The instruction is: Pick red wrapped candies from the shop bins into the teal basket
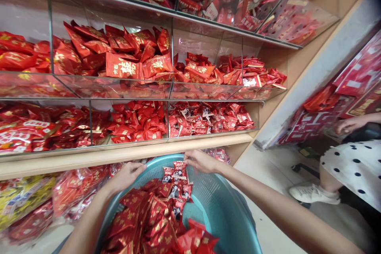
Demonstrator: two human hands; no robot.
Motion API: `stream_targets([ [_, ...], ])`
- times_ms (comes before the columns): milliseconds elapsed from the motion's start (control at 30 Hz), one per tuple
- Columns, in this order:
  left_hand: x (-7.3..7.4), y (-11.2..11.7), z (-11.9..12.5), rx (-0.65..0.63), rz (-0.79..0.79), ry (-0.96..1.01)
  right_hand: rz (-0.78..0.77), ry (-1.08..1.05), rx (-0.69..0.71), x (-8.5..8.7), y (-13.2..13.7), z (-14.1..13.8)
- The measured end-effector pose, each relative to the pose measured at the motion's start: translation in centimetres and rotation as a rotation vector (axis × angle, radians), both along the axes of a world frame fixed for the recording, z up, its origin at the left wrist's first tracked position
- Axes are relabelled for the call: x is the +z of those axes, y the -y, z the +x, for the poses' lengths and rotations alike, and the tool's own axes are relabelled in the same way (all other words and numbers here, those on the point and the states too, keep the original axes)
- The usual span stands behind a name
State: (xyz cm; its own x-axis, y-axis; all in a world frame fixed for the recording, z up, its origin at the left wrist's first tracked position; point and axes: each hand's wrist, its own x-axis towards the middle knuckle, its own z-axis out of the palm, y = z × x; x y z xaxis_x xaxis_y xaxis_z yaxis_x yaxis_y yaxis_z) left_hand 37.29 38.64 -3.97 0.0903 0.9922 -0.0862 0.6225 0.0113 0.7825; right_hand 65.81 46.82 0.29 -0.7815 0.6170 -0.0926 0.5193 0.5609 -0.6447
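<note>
A teal plastic basket (222, 214) sits below me, heaped with red foil-wrapped sweets (149, 218). My left hand (127, 174) rests at the basket's far left rim, fingers curled onto the rim. My right hand (201, 161) is at the far rim, fingers pinched on a small red sweet packet (179, 168) that lies on top of the pile. Behind the basket stand clear acrylic bins (169, 91) on shelves, filled with red wrapped sweets.
A wooden shelf edge (125, 152) runs just beyond the basket. Bagged red and yellow sweets (26, 202) lie lower left. Another person in a white dotted skirt (354, 166) and white shoe (312, 193) crouches at right beside red boxes (357, 83).
</note>
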Motion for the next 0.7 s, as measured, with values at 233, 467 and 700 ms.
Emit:
stream_targets([
  [233, 0.2, 0.0, 0.1, -0.001, -0.004, 0.002, -0.041, 0.073, 0.016, -1.0, -1.1, -1.2],
  [467, 0.1, -0.1, 0.1, -0.004, 0.012, -0.004, 0.242, 0.144, -0.03, -1.1, -0.6, -2.1],
  [700, 0.1, 0.0, 0.1, -0.014, 0.008, 0.003, 0.337, 0.174, -0.045, -1.5, -0.1, -1.9],
])
